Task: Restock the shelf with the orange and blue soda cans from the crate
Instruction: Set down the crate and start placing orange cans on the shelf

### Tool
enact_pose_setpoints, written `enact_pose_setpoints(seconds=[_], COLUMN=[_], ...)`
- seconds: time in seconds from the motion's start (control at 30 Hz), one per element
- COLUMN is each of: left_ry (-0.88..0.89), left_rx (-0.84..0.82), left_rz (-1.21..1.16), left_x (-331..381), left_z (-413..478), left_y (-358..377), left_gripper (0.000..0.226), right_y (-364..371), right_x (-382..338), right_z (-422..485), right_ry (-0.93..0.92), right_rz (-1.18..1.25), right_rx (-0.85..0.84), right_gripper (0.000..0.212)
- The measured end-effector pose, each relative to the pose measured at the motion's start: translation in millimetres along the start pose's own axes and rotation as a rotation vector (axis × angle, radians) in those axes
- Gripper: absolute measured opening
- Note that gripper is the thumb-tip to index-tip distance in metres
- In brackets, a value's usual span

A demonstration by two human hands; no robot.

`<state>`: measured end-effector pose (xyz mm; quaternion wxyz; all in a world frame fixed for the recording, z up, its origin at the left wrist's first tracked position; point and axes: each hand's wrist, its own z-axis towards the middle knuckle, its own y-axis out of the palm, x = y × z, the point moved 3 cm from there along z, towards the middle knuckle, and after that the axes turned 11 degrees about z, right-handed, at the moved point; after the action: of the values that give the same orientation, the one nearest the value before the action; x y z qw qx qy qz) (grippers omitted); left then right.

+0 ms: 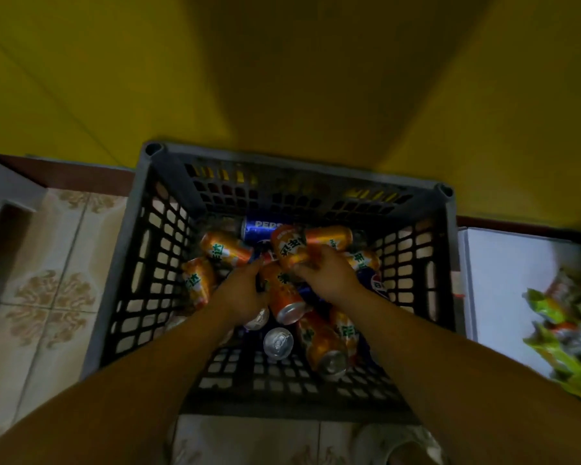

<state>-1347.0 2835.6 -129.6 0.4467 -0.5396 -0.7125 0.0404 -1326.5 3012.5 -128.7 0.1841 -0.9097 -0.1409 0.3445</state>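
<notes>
An orange can (289, 245) sits tilted atop the heap in the dark slatted crate (155, 273), gripped at its near end by the right hand (329, 275). Just beside it, the left hand (240, 293) reaches down among other orange cans; whether it grips one cannot be told. A blue can (262, 228) lies against the far wall. The crate stands on a tiled floor (47, 280).

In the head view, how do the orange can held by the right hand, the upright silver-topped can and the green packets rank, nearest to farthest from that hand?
1. orange can: gripped by the right hand, inside the crate.
2. silver-topped can: upright, toward the crate's near side.
3. green packets: outside the crate, far right.
</notes>
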Motion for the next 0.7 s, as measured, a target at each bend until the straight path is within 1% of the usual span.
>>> enact_pose_setpoints(seconds=[0.07, 0.2, 0.27, 0.37, 0.43, 0.47, 0.53, 0.67, 0.7], left_ry=[0.005, -0.019, -0.021, -0.023, -0.035, -0.014, 0.072, 0.199, 0.227], left_rx=[0.025, 0.054, 0.049, 0.069, 0.09, 0.095, 0.076, -0.034, -0.039], left_rz=[0.0, -0.002, -0.04, -0.153, -0.212, -0.222, -0.218, -0.177, -0.173], left_x=[-3.5, -6.7, -1.4, 9.9, 21.4, 28.8, 49.1, 99.4, 113.5], left_z=[16.0, 31.2, 30.7, 21.3, 5.9, -4.2, -27.1, -80.3, -93.8], left_y=[1.7, 3.5, 1.9, -5.2, -14.7, -20.2, -32.0, -54.9, -60.6], left_gripper=[0.056, 0.057, 0.06, 0.065, 0.077, 0.085, 0.093, 0.095, 0.093], right_y=[13.3, 27.0, 23.8, 8.3, -5.0, -13.1, -32.5, -77.9, -89.1], right_x=[-1.4, -5.2, -7.8, -17.0, -22.6, -26.0, -37.6, -65.2, -72.7], right_z=[17.2, 33.6, 30.2, 3.7, -23.7, -39.3, -73.9, -153.2, -174.1], right_ry=[0.023, 0.041, 0.032, -0.054, -0.12, -0.142, -0.194, -0.282, -0.317], right_rz=[-0.014, -0.054, 0.0, 0.081, 0.136, 0.179, 0.25, 0.287, 0.305], right_rx=[0.001, 0.085, 0.091, 0.097, 0.111, 0.118, 0.128, 0.105, 0.119], right_gripper=[0.069, 0.085, 0.087, 0.078, 0.07, 0.067, 0.06, 0.056, 0.057])
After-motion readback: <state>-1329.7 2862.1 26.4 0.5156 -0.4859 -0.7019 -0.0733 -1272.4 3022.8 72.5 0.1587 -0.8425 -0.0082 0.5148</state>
